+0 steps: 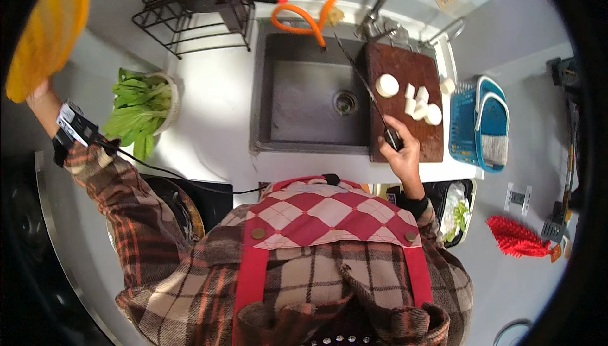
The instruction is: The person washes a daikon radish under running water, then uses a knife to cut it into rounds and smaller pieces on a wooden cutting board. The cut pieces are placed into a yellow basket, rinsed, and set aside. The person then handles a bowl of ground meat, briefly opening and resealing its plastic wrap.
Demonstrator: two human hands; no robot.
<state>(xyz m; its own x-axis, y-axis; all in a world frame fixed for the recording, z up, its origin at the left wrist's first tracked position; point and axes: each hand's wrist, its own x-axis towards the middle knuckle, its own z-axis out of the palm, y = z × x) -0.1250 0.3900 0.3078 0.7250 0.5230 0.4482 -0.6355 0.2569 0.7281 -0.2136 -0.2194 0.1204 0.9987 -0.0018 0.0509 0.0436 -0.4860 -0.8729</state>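
My left hand (42,90) is raised at the far left, at the lower edge of a yellow striped object (52,32), perhaps a plate or cloth; its fingers are mostly hidden behind it. In my right hand (403,151) is the black handle of a knife (363,80), its long blade pointing up and left across the sink's right edge. Beneath that hand lies a brown wooden cutting board (430,144). On the board are a thick white round piece (387,86) and several smaller white chunks (417,107) of a peeled vegetable, perhaps radish.
A grey sink (304,104) with an orange hose (297,28) and a metal faucet (368,25) adjoins the board. Leafy greens fill a white basket (175,104). A black wire rack (213,51) stands at the back left; a blue plastic basket (463,132) is at right. A pan (190,213) lies lower left.
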